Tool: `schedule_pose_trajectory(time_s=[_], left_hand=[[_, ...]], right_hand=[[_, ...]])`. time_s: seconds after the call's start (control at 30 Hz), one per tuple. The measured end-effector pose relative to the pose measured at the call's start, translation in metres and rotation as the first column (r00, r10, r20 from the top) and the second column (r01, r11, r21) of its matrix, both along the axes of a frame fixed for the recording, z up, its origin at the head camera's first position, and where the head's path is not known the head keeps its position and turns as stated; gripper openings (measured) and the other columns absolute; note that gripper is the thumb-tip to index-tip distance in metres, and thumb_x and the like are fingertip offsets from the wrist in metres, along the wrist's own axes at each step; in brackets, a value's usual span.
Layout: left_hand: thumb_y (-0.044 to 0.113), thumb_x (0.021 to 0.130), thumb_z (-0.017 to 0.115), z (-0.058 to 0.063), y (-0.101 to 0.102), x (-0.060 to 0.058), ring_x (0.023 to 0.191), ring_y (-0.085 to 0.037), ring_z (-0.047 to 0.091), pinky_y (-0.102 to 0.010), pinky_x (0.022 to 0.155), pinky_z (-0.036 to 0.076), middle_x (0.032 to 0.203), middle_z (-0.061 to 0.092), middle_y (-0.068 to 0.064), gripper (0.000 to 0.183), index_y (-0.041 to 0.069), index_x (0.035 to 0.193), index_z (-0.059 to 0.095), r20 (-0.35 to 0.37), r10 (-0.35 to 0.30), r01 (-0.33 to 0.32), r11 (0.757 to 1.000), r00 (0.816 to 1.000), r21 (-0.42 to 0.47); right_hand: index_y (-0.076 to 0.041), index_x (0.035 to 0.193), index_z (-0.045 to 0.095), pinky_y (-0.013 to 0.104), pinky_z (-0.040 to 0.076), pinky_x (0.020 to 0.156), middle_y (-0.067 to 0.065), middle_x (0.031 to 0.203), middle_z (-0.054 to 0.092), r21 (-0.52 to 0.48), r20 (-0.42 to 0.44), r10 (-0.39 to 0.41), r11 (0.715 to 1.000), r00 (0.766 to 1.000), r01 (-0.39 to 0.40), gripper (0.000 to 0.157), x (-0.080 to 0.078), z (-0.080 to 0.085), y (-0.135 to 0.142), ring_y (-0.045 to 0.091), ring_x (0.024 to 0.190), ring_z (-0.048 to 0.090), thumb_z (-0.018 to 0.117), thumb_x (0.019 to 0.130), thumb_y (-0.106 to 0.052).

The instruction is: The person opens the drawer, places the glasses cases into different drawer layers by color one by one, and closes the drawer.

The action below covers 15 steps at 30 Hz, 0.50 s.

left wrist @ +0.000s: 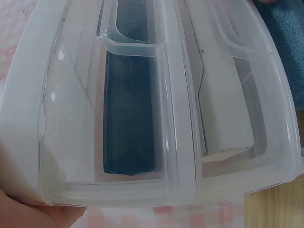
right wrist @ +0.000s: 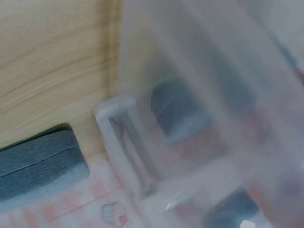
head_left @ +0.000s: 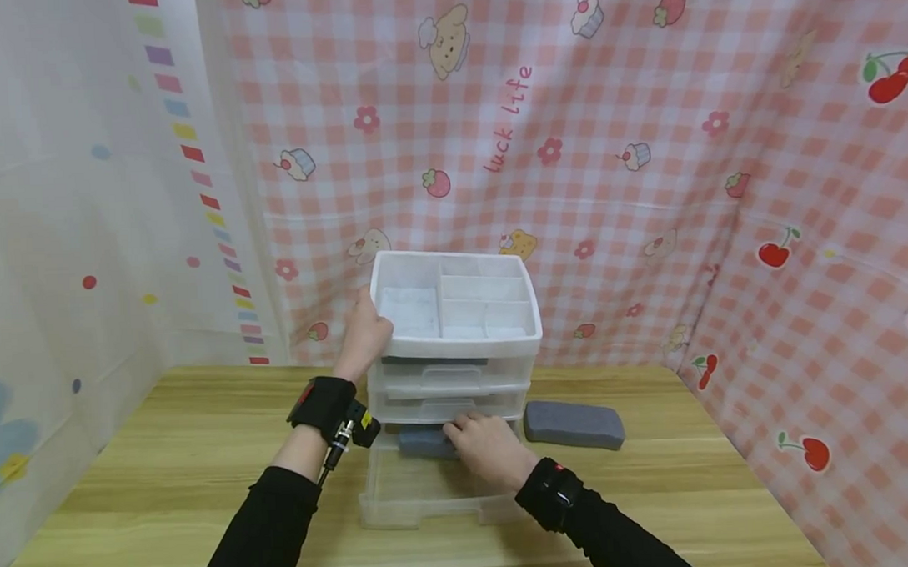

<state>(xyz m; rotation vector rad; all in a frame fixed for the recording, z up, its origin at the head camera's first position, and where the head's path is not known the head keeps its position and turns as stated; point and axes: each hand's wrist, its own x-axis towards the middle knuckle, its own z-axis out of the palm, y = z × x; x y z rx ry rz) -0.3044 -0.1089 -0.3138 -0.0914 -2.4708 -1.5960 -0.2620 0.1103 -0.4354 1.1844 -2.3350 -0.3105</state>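
A white drawer organizer [head_left: 456,348] with clear drawers stands on the table, its bottom drawer [head_left: 390,513] pulled out. My left hand [head_left: 364,332] grips the organizer's upper left side. Inside the bottom drawer lies a blue-grey glasses case [head_left: 422,441]. My right hand [head_left: 493,451] reaches into that drawer and holds the case by its right end, with the fingers bent over it. The right wrist view is blurred there. Through the upper drawer fronts, the left wrist view shows a dark blue oblong item [left wrist: 128,114] and a white box [left wrist: 223,104].
A second grey glasses case [head_left: 574,424] lies on the wooden table [head_left: 226,425], right of the organizer. The organizer's top has a divided open tray [head_left: 410,310]. Patterned cloth [head_left: 449,150] hangs behind and at both sides.
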Motion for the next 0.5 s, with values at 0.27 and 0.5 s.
schedule_pose_trajectory(time_s=[0.27,0.5], left_hand=[[-0.008,0.088,0.036,0.001,0.001,0.001,0.136,-0.038,0.033,-0.053,0.112,0.030,0.149,0.029,-0.024,0.067,0.001,0.149,0.011,0.003,0.002,-0.002,1.000,1.000,0.004],[-0.009,0.087,0.036,0.002,0.000,0.001,0.136,-0.038,0.034,-0.053,0.113,0.029,0.148,0.030,-0.024,0.067,0.001,0.149,0.013,0.005,0.006,-0.006,1.000,1.000,0.009]], right_hand=[[-0.016,0.090,0.062,0.019,0.046,0.060,-0.004,0.085,0.061,-0.213,0.255,0.103,0.976,0.961,-0.048,0.009,-0.003,0.019,0.036,0.007,0.069,0.059,0.070,0.086,-0.018],[-0.017,0.086,0.062,0.017,0.047,0.060,-0.005,0.081,0.061,-0.343,0.187,0.165,0.935,0.968,-0.093,0.012,-0.008,0.020,0.072,0.004,0.067,0.059,0.073,0.082,-0.014]])
